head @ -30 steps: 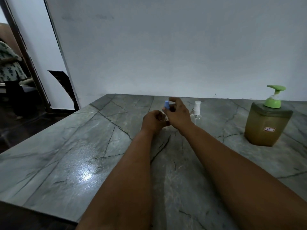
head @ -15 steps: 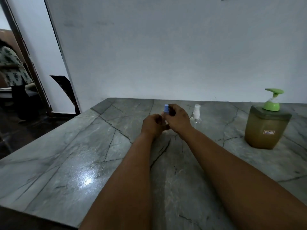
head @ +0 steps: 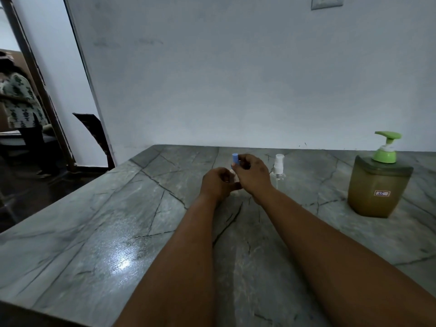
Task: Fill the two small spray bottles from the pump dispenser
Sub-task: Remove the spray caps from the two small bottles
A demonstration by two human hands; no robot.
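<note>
A grey marble table [head: 99, 234] stands against a pale wall [head: 236, 79]. At the right sits a squat, square pump dispenser [head: 377, 187], translucent and filled nearly to its shoulder with amber-brown liquid; it has a green pump head and a small white label on its front. To its left, well apart, a small clear spray bottle with a white nozzle [head: 278, 172] stands upright on the table; no liquid can be seen in it. Just left of that, both hands meet over a second small spray bottle with a blue cap [head: 235, 158]. The left hand [head: 218, 184] curls around the bottle's body, hiding most of it. The right hand [head: 251, 174] pinches the blue cap between thumb and fingertips, the cap poking up above the knuckles. Whether this bottle holds anything cannot be told. Both forearms reach in from the near edge. Through a doorway at far left, a person in a patterned top [head: 20, 102] is partly visible.
</note>
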